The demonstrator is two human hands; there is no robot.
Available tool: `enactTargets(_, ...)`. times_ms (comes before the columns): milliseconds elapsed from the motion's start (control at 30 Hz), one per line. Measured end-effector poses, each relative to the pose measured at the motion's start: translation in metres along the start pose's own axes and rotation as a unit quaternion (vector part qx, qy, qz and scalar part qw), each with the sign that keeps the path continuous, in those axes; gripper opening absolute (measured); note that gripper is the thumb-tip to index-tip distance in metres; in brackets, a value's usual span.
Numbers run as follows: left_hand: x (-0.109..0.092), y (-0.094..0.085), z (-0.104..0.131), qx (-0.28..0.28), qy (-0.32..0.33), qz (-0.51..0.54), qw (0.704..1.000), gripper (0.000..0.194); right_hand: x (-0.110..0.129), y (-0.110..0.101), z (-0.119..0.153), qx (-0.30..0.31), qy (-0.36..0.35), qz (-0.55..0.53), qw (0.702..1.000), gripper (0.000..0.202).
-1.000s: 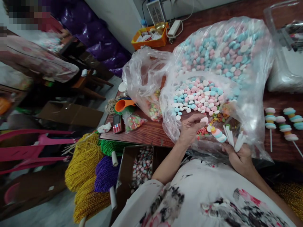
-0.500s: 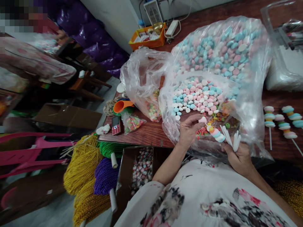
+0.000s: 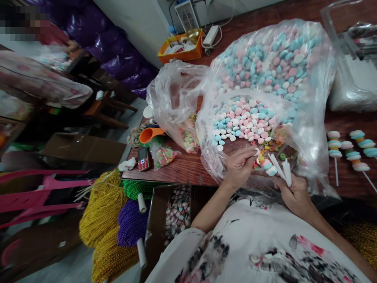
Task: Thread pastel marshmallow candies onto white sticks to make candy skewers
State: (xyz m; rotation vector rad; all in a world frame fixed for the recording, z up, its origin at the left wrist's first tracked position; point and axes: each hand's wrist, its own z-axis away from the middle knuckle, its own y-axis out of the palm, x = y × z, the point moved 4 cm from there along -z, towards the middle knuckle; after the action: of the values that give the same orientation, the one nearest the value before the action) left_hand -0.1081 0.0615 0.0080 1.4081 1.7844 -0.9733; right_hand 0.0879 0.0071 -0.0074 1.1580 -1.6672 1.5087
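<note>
My left hand (image 3: 239, 168) pinches a small pale pink marshmallow (image 3: 257, 152) between thumb and fingertips. Closed around several white sticks (image 3: 283, 171) is my right hand (image 3: 294, 193). A partly threaded candy skewer (image 3: 268, 165), with blue-and-white marshmallow pieces and yellow and orange rings, extends from the right hand's fingers; the pink piece is close to its far tip, and whether they touch cannot be told. Behind the hands, an opened clear plastic bag (image 3: 319, 98) spills pink, blue and white marshmallows (image 3: 246, 120). Small coloured ring candies (image 3: 273, 146) lie in front of them.
Candy skewers (image 3: 335, 144) lie at the right, below a clear plastic box (image 3: 352, 88). To the left are a bag of ring candies (image 3: 165, 155), a phone (image 3: 143, 159) and an orange scoop (image 3: 149, 135). Cord bundles (image 3: 100, 212) and a cardboard box (image 3: 156, 220) stand below the table edge.
My left hand has moved slightly right with the pink marshmallow, nearer the skewer's tip. My right hand, with sticks and skewer, has shifted a little left. The view has turned slightly.
</note>
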Motion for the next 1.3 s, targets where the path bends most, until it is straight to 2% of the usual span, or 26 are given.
enactTargets(133,0.001,0.002,0.004,0.024,0.031,-0.054,0.998,0.017,0.002,-0.002,-0.002,0.005,-0.009,-0.007,1.0,0.023)
enactTargets(300,-0.004,0.005,0.008,0.042,0.039,-0.064,0.996,0.02,0.001,-0.003,-0.001,-0.022,-0.014,-0.023,0.999,0.02)
enactTargets(433,-0.004,0.01,0.012,0.026,0.034,-0.07,0.997,0.023,0.001,0.0,-0.003,-0.056,-0.002,-0.028,0.998,0.025)
enactTargets(600,-0.002,0.017,0.013,0.003,-0.012,-0.017,1.0,0.025,0.002,0.004,-0.01,-0.066,-0.015,0.005,0.998,0.022)
enactTargets(733,0.003,0.015,0.01,-0.006,-0.113,0.1,0.988,0.047,-0.002,0.001,-0.01,-0.072,-0.022,0.007,0.997,0.02)
enactTargets(800,0.004,0.014,0.006,0.0,-0.121,0.118,0.986,0.042,-0.004,0.001,-0.009,-0.065,-0.026,0.001,0.998,0.024)
enactTargets(933,0.001,0.017,0.001,0.03,-0.068,0.096,0.993,0.021,0.002,0.006,-0.008,-0.06,-0.048,-0.001,0.997,0.025)
enactTargets(1033,0.001,0.025,0.004,0.024,-0.104,0.105,0.989,0.022,0.012,0.005,-0.007,-0.064,-0.063,0.002,0.996,0.03)
enactTargets(1100,0.002,0.028,0.007,0.026,-0.146,0.135,0.98,0.027,0.018,-0.008,-0.004,-0.078,-0.057,0.022,0.995,0.031)
enactTargets(1133,0.003,0.028,0.007,0.022,-0.16,0.159,0.974,0.031,0.018,-0.021,-0.002,-0.101,-0.048,0.042,0.993,0.03)
enactTargets(1200,0.004,0.022,0.005,0.001,-0.168,0.203,0.965,0.041,0.009,-0.063,0.006,-0.191,-0.022,0.099,0.976,0.022)
enactTargets(1267,0.007,0.009,0.001,-0.032,-0.165,0.207,0.964,0.045,-0.013,-0.116,0.014,-0.304,0.016,0.185,0.934,0.015)
enactTargets(1300,0.009,0.003,-0.001,-0.043,-0.166,0.189,0.967,0.041,-0.03,-0.14,0.015,-0.31,0.043,0.226,0.923,0.015)
